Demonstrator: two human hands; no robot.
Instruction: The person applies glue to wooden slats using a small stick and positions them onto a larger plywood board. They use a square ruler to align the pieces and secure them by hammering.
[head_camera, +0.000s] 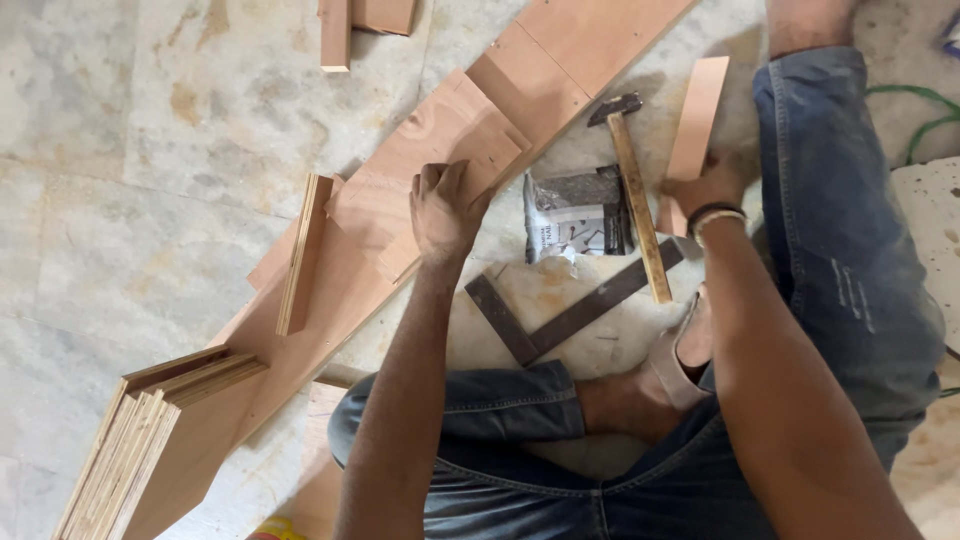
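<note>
Plywood panel (440, 135), reddish-brown with a smooth face and a faint knot swirl, lies slantwise across the mottled stone floor (150, 150), and the left hand (445, 208) rests on its near edge, palm down, fingers curled over the board rather than closed round it. Under it a longer sheet of the same plywood (300, 330) runs toward the near left, where a stack of thin strips (130, 450) shows pale layered edges. One narrow strip (300, 255) stands on edge across that sheet, just left of the hand. Off to the right, the right hand (710, 185), with a dark band and a bangle at the wrist, closes on the lower end of a small oblong offcut (697, 115), which tilts up and away from it; how tightly it holds I cannot quite tell, since the back of the hand hides the fingers. Between the two hands lie a hammer (635, 190) with a dark steel head and a yellowish wooden handle, a crinkled clear plastic packet (575, 215) with something dark inside, possibly nails, and a dark metal try square (560, 320) set in an L on the floor. The person sits cross-legged in worn blue jeans (850, 230), one bare foot tucked near the square. More board pieces (350, 25) lie at the far edge.
</note>
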